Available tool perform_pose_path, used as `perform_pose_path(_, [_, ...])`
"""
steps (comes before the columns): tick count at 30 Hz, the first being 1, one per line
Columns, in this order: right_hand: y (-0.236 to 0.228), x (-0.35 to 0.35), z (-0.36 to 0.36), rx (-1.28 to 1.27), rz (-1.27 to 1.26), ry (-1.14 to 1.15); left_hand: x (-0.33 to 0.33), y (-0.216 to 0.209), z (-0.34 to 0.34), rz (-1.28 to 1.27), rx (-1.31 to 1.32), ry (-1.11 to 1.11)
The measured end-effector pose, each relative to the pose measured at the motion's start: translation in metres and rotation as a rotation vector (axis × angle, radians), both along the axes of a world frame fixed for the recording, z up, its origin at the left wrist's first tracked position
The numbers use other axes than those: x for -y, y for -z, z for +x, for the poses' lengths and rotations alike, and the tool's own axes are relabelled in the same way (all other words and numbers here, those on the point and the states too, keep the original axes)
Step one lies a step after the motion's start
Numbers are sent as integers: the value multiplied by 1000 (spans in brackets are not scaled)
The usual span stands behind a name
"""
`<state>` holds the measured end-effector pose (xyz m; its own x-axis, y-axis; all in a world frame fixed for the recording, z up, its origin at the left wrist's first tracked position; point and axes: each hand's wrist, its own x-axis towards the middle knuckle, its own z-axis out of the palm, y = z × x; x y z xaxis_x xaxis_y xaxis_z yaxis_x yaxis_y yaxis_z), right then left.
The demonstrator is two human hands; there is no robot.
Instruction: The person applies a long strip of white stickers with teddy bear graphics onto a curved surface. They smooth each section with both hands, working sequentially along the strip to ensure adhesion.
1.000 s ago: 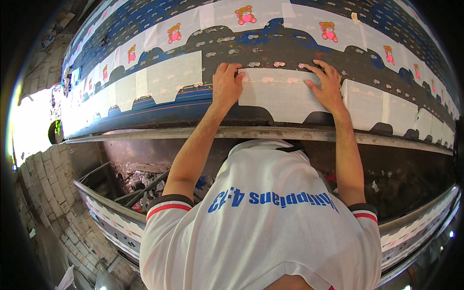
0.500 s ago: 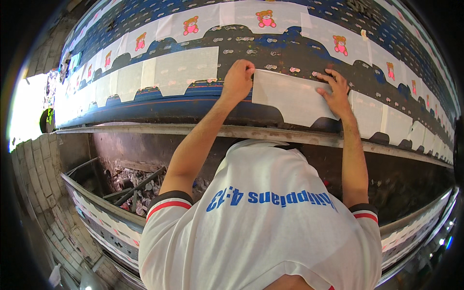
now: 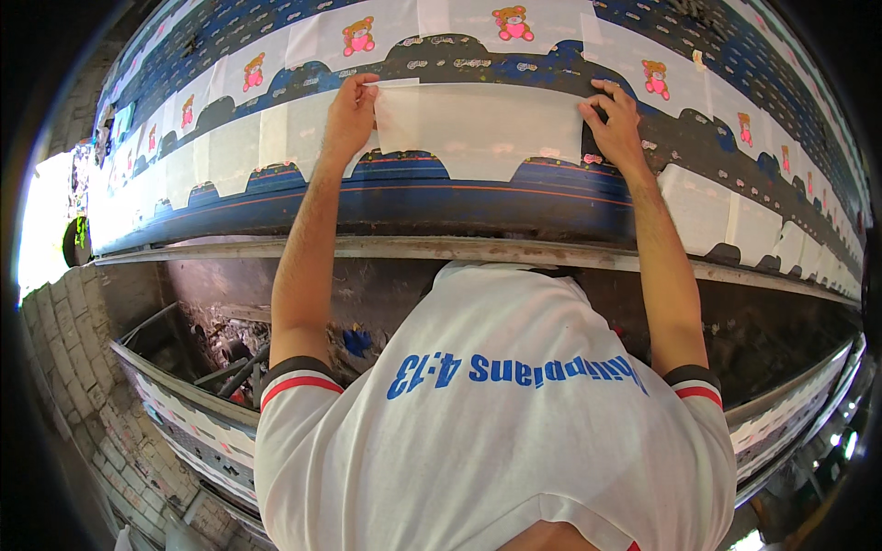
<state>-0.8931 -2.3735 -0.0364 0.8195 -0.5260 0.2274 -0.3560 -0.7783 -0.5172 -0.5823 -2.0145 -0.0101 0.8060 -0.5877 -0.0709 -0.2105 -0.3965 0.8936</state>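
A white cut cloth piece (image 3: pixel 487 124) with scalloped lower corners is spread between my two hands over the long dark-blue table (image 3: pixel 441 207). My left hand (image 3: pixel 352 118) pinches its far left corner, where it overlaps the edge of the neighbouring blank white piece (image 3: pixel 322 129). My right hand (image 3: pixel 614 127) has thumb and index finger closed at its far right corner, the other fingers curled. Faint marks of the table show through the cloth. Beyond it lies a row of white pieces printed with teddy bears, such as this printed piece (image 3: pixel 542 32).
More blank white pieces (image 3: pixel 703 211) lie along the table to the right. A metal rail (image 3: pixel 441 248) runs along the near edge. Behind me stands another long table (image 3: pixel 197 432) with printed pieces. Scraps and debris (image 3: pixel 230 344) fill the space below at left, beside a brick floor (image 3: pixel 73 367).
Both hands have moved the white cloth piece left and farther from me, up against the neighbouring piece. My right hand, earlier spread over the cloth, now closes at its corner.
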Motion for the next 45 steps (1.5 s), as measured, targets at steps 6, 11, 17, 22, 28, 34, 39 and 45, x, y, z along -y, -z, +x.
perform_pose_path(6, [9, -6, 16, 2, -84, 69, 2, 6, 19, 9, -92, 70])
perform_pose_path(11, [15, -8, 19, 31, -36, 89, 1, 15, 25, 0, -124, 90])
perform_pose_path(17, [19, -11, 23, 52, -81, 140, 2, 13, 27, -23, -203, 63])
perform_pose_path(22, [17, -13, 24, 48, -141, 124, 0, 11, 24, 26, -73, 104])
perform_pose_path(28, [11, -18, 23, 1, -121, 126, 2, -10, 11, 304, 293, 199])
perform_pose_path(34, [-9, -4, 5, -48, 50, 17, 12, -8, -10, 261, 855, 266])
perform_pose_path(39, [-35, 33, -55, 20, 98, -73, 44, 22, -54, 543, 1038, 321])
perform_pose_path(45, [-29, 109, -162, 78, 101, 38, 146, 41, -159, 424, 933, 420])
